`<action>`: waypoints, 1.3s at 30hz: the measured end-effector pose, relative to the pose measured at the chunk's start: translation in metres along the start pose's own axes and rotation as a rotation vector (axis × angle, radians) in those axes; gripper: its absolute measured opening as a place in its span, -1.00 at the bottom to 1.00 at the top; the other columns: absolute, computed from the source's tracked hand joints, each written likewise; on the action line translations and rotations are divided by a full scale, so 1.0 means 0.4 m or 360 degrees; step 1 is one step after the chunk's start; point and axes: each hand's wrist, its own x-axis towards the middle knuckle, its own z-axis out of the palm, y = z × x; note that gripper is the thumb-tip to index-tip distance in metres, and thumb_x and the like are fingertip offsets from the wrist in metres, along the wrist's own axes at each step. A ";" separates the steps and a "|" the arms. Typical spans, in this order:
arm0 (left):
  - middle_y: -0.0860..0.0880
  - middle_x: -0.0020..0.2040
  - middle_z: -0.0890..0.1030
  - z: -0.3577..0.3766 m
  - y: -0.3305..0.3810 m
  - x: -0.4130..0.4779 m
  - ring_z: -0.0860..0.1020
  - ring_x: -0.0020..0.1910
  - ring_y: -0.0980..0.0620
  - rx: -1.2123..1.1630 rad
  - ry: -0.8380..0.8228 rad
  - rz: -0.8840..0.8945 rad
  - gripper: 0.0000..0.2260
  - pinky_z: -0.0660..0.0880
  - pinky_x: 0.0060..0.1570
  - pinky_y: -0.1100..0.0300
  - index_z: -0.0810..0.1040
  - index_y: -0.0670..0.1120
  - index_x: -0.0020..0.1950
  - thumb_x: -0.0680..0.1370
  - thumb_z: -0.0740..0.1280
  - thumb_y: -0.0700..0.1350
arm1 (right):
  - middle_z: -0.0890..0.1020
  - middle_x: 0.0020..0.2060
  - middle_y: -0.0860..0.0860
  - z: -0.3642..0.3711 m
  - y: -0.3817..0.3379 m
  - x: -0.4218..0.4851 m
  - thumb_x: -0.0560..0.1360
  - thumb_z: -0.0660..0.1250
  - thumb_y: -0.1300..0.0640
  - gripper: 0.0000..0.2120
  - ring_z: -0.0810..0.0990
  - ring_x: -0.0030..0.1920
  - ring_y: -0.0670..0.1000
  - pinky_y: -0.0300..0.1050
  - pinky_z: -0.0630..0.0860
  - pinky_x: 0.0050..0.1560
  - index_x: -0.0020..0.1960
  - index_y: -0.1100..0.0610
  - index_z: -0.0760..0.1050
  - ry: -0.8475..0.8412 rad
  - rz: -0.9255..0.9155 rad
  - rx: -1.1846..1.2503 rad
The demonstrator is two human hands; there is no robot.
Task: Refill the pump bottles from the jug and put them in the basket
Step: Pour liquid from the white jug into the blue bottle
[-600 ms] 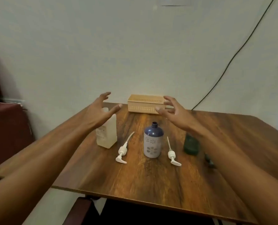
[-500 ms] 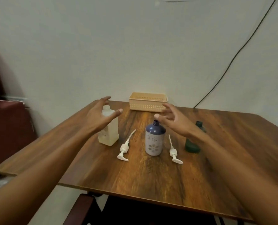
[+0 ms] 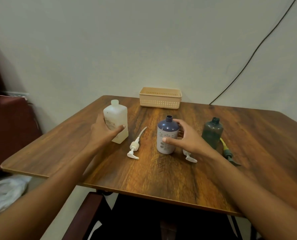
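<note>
A translucent white jug (image 3: 117, 115) with no cap stands at the table's left. My left hand (image 3: 102, 130) wraps it, thumb across the front and fingers behind. In the middle stands a blue and white pump bottle (image 3: 166, 134) with an open neck. My right hand (image 3: 189, 139) curls round its right side, thumb on the front. A dark green bottle (image 3: 212, 134), also open, stands to the right. One white pump head (image 3: 134, 148) lies between jug and blue bottle. Another white pump head (image 3: 190, 157) lies partly hidden under my right wrist. A beige basket (image 3: 160, 99) sits at the far edge.
A dark pump head with a yellow tube (image 3: 228, 153) lies beside the green bottle. The wooden table (image 3: 144, 179) stands against a wall with a black cable (image 3: 248, 58). A maroon seat (image 3: 10, 127) is at the left, white cloth (image 3: 5, 191) on the floor, a chair (image 3: 85, 215) below.
Both hands came down from hovering above the table. The left hand has closed round the jug and the right hand round the blue bottle. The view tilted down.
</note>
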 end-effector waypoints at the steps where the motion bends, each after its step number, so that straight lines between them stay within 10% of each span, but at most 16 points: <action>1: 0.01 0.41 0.53 0.000 -0.005 0.000 0.52 0.36 -0.04 0.0011 0.0010 0.0012 -0.23 0.58 0.19 -0.03 0.33 0.05 0.53 0.41 0.59 0.17 | 0.52 0.36 -0.20 0.001 0.003 -0.001 0.40 0.66 -0.09 -0.28 0.49 0.37 -0.11 -0.31 0.46 0.16 0.45 -0.17 0.38 0.0023 0.0010 0.0026; 12: -0.06 0.32 0.61 -0.005 0.054 0.006 0.56 0.15 0.09 0.0007 0.0166 0.0248 -0.17 0.44 -0.13 0.41 0.41 -0.04 0.43 0.32 0.49 0.39 | 0.65 0.21 -0.19 0.007 -0.037 -0.014 0.28 0.74 -0.05 -0.29 0.60 0.21 -0.24 -0.30 0.55 0.07 0.35 -0.09 0.53 0.0343 -0.0066 0.0244; 27: 0.02 0.21 0.66 -0.051 0.239 0.031 0.65 0.13 0.01 0.0283 0.0079 0.0749 -0.25 0.69 -0.04 -0.01 0.48 0.02 0.46 0.37 0.49 0.34 | 0.71 0.22 -0.11 -0.041 -0.148 -0.022 0.30 0.72 -0.09 -0.27 0.69 0.21 -0.08 -0.06 0.70 0.16 0.41 -0.04 0.56 0.0499 -0.0268 0.0198; 39: 0.10 0.05 0.70 -0.094 0.302 0.038 0.66 -0.06 0.04 0.0705 0.0061 0.1103 -0.33 0.51 -0.29 0.22 0.51 0.11 0.43 0.36 0.49 0.28 | 0.69 0.28 -0.06 -0.037 -0.159 -0.021 0.30 0.72 -0.12 -0.20 0.67 0.24 -0.05 -0.02 0.70 0.19 0.47 0.01 0.55 0.0511 -0.0239 0.0076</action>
